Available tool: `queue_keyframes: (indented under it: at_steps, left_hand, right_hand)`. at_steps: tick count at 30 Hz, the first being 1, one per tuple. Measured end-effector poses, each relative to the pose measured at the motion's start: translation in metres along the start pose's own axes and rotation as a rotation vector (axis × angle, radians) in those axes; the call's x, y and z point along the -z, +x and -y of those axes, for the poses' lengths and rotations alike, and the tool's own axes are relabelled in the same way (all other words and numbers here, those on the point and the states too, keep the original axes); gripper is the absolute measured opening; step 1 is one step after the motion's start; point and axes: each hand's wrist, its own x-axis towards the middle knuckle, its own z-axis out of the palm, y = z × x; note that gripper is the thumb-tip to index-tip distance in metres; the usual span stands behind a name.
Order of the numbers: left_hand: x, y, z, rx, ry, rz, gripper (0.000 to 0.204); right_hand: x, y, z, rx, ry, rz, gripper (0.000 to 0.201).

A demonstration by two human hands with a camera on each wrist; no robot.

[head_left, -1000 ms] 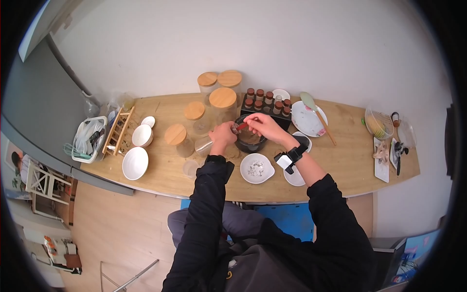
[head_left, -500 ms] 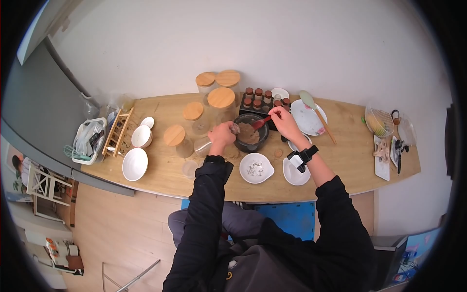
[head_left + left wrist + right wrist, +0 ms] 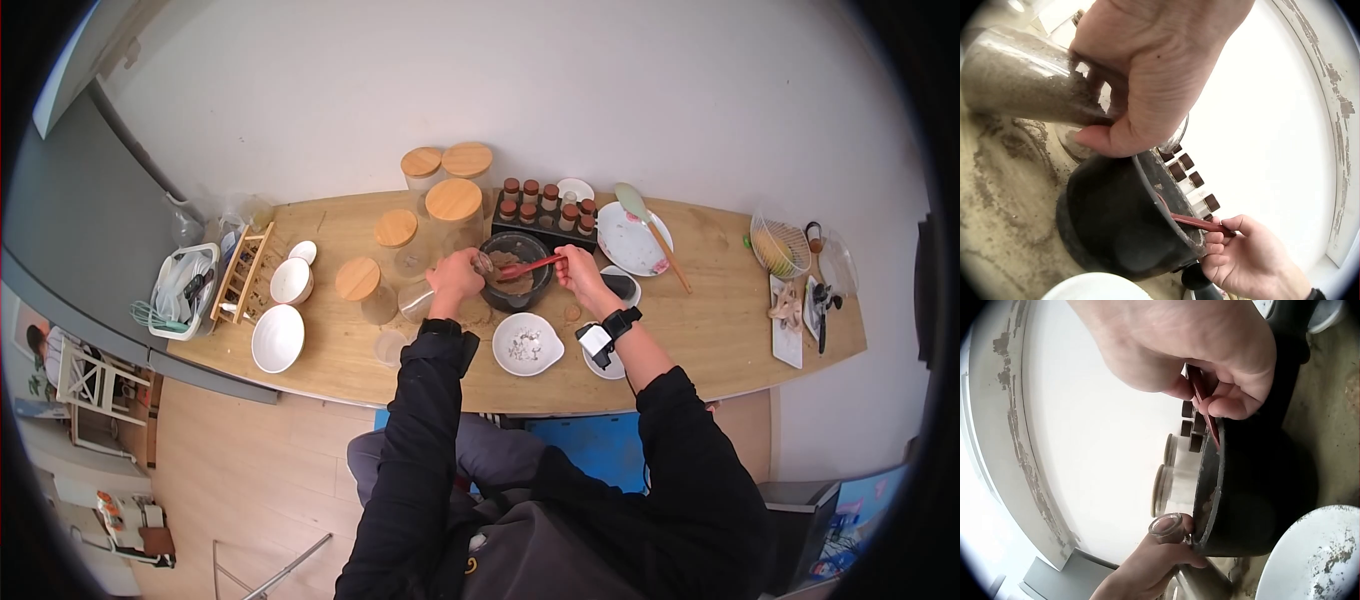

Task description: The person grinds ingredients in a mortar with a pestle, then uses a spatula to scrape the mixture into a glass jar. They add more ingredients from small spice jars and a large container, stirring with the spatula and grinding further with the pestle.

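Observation:
My left hand [image 3: 457, 275] grips a narrow-necked glass bottle [image 3: 1022, 75] by its neck. The bottle lies tilted, its mouth at the left rim of a black pot [image 3: 517, 300], and brown powder clouds its wall. Brown powder [image 3: 515, 287] also covers the inside of the pot. Between thumb and fingers, my right hand [image 3: 580, 275] pinches the handle of a red spatula [image 3: 540, 264] at the pot's right side. The spatula slants down across the pot, its head low near the bottle's mouth. In the right wrist view the pot wall hides that head.
Just in front of the pot stands a white bowl [image 3: 528, 362] with pale bits inside. Spice jars in a black rack [image 3: 512, 229] sit behind it. Wooden-lidded jars [image 3: 454, 200] crowd the left. A plate [image 3: 625, 250] bearing a green-headed spatula [image 3: 655, 236] lies to the right.
My right hand moved from over the pot out to its right, then lowered toward me. The spatula came away from the bottle's mouth into the pot. The left hand and bottle stayed nearly still.

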Motion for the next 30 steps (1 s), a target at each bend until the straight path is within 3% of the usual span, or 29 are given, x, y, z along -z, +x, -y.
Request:
queue_keyframes:
  at_steps: [7, 19, 25, 30]
  left_hand:
    - [-0.002, 0.002, 0.001, 0.000, 0.009, 0.003, 0.034]
    - [0.000, 0.000, 0.000, -0.002, 0.010, -0.005, 0.035]
    - [-0.001, 0.000, 0.000, -0.005, 0.020, -0.010, 0.034]
    - [-0.001, 0.000, -0.001, 0.006, 0.019, -0.020, 0.033]
  right_hand:
    - [0.008, -0.002, -0.006, -0.047, 0.247, -0.090, 0.018]
    - [-0.003, -0.020, 0.027, 0.034, 0.285, -0.052, 0.017]
    - [-0.009, -0.017, 0.030, 0.044, 0.217, -0.018, 0.017]
    - [-0.020, -0.018, 0.040, 0.157, 0.038, -0.002, 0.018]
